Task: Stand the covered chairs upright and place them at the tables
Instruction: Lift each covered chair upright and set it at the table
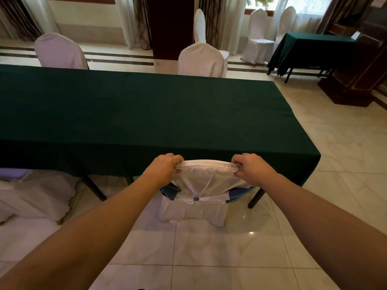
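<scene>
an upright chair in a white fabric cover with a blue sash tied round its back (201, 185) stands on the pale tiled floor (230, 258), tucked against the near edge of a long table draped in a dark green cloth (136, 109), its back towards the camera. the left hand (163, 169) grips the left top corner of the chair back, fingers curled over the cover's seam, and the right hand (250, 167) clenches the right top corner in the same way (both thumbs are hidden under the fabric). to the left, another white-covered chair (35, 193) sits at the same side of the table, its skirt spread on the floor. across the table stand two more covered chairs (60, 51) (200, 59). further back a smaller green-clothed table (314, 47) has white covered chairs (259, 32) just beside it, near the curtained windows.
</scene>
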Motion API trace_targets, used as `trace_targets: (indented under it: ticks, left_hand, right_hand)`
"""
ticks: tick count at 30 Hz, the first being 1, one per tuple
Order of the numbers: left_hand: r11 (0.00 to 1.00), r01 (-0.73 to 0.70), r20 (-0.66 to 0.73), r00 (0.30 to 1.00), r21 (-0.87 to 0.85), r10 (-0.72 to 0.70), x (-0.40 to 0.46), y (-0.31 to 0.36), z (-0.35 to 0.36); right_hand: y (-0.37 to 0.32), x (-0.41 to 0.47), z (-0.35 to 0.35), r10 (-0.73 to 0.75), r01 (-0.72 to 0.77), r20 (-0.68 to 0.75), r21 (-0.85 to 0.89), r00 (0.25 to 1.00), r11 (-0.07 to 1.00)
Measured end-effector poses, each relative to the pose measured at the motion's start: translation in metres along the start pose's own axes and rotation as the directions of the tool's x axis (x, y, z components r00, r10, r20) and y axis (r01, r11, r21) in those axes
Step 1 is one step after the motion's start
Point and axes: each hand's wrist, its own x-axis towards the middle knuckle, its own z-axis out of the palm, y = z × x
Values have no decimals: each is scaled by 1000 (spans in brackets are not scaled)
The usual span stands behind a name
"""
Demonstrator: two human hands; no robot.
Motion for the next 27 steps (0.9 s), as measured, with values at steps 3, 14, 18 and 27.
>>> trace_targets:
  ticks: [3, 14, 18, 27]
  left_hand:
    - [1000, -1, -7, 1000, 2, 1, 3, 4, 0]
    - [995, 85, -7, 996, -48, -85, 9, 4, -8]
    - [994, 90, -22, 996, -57, -92, 10, 4, -6]
    - [993, 96, -14, 995, -74, -98, 11, -1, -8]
  right_hand:
    - [5, 1, -2, 0, 0, 3, 7, 1000, 1000]
    - [2, 11, -4, -11, 11, 0, 20, 1000, 1000]
    - [4, 12, -3, 4, -4, -7, 33, 1000, 999]
    - [2, 17, 2, 23, -23, -6, 35, 1000, 999]
